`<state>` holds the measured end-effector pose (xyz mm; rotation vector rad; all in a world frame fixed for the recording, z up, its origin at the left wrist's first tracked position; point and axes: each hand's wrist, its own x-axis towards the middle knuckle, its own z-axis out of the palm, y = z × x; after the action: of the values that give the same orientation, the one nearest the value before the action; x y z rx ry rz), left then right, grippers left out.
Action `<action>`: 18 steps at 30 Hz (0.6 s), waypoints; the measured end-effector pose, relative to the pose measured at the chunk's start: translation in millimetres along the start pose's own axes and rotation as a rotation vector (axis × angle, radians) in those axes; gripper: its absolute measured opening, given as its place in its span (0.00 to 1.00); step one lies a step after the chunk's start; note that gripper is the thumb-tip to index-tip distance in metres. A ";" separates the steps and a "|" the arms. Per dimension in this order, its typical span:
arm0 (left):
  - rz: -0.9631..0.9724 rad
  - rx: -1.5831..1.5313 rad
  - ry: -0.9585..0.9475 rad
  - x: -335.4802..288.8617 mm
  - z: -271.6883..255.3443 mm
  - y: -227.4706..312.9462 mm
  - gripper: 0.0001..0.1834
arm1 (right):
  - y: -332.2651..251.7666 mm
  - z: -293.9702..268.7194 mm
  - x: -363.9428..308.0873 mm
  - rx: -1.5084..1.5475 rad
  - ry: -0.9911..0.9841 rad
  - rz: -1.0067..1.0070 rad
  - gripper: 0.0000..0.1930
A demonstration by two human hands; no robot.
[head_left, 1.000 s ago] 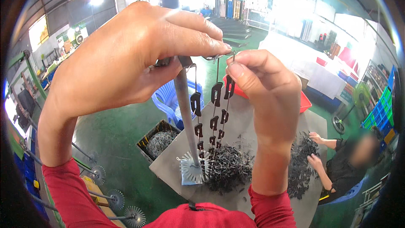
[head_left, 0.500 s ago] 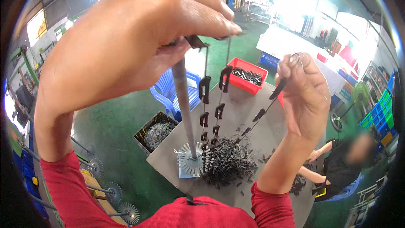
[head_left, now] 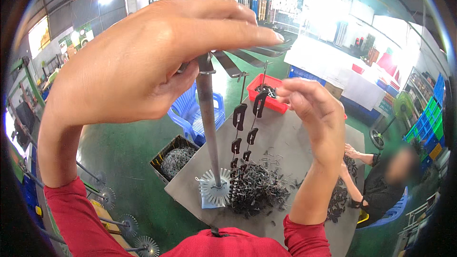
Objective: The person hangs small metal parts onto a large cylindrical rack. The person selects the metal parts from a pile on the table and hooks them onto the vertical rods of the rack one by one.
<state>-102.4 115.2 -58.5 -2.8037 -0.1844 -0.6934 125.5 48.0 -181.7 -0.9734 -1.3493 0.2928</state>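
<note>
My left hand [head_left: 138, 57] is closed on a slotted metal disc [head_left: 231, 64] around an upright grey pole [head_left: 205, 109]. Its forefinger stretches over the disc's blades, and the hand hides most of the disc. From two blades hang strands of black plastic clips [head_left: 239, 116], reaching down to a heap of loose black clips [head_left: 259, 190] on the table [head_left: 295, 157]. My right hand [head_left: 323, 119] is raised beside the farther strand, fingers partly bent, thumb apart, with nothing visible in them. A second slotted disc [head_left: 215, 188] surrounds the pole's foot.
A red bin [head_left: 278, 102] of dark pieces stands on the table's far side. Left of the table are a blue chair [head_left: 202, 119] and a dark crate [head_left: 176, 162]. At the right sits a co-worker [head_left: 381, 185] with hands near more black clips.
The right hand moved left and slightly down; the strand it held is no longer visible in its fingers. The two hanging strands and the left hand's blades shifted slightly right and down.
</note>
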 end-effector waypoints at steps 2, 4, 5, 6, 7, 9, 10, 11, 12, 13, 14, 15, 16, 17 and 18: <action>-0.001 -0.044 0.044 1.0 1.2 0.8 0.36 | -14.2 12.9 2.0 0.116 -0.028 -0.096 0.09; -0.002 -0.069 0.031 2.4 0.8 1.9 0.34 | -21.7 27.2 8.7 0.277 -0.071 -0.099 0.09; -0.003 -0.077 0.025 3.0 0.2 2.5 0.33 | -25.7 31.1 11.1 0.365 -0.105 -0.120 0.09; -0.006 -0.079 0.021 3.4 -0.2 3.5 0.32 | -29.6 32.9 12.5 0.338 -0.100 -0.083 0.09; -0.008 -0.068 0.009 3.7 -0.6 4.1 0.31 | -32.8 32.7 13.5 0.312 -0.104 -0.084 0.09; 0.000 -0.070 0.041 4.6 -1.0 4.8 0.30 | -37.0 32.2 15.3 0.292 -0.101 -0.085 0.08; 0.020 -0.040 0.050 5.6 -0.9 4.8 0.30 | -38.0 31.9 16.5 0.222 -0.079 -0.119 0.08; 0.005 -0.061 0.058 6.7 -0.7 4.3 0.30 | -38.6 31.9 17.6 0.184 -0.043 -0.153 0.07; 0.004 -0.058 0.064 8.9 -0.3 3.6 0.30 | -39.0 31.1 19.0 0.151 -0.018 -0.155 0.07; 0.021 -0.017 0.070 10.6 -0.4 3.4 0.30 | -39.7 29.5 20.0 0.149 -0.003 -0.180 0.06; 0.008 -0.039 0.076 13.1 -0.6 3.8 0.30 | -40.4 27.2 21.3 0.154 0.002 -0.183 0.06; 0.011 -0.029 0.080 15.9 -1.0 4.4 0.30 | -41.3 25.1 22.6 0.160 0.007 -0.184 0.06; 0.038 -0.004 0.077 19.0 -1.2 5.7 0.30 | -42.3 22.4 23.6 0.151 -0.001 -0.189 0.06; 0.034 -0.030 0.088 22.4 -1.4 7.7 0.30 | -44.0 18.7 24.6 0.143 -0.011 -0.193 0.07; 0.054 -0.042 0.090 26.8 -2.1 8.5 0.30 | -45.5 15.6 25.0 0.147 -0.018 -0.193 0.07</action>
<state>-78.2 108.2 -45.7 -2.7982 -0.0785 -0.8176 102.1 44.6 -132.8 -0.7143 -1.4062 0.2505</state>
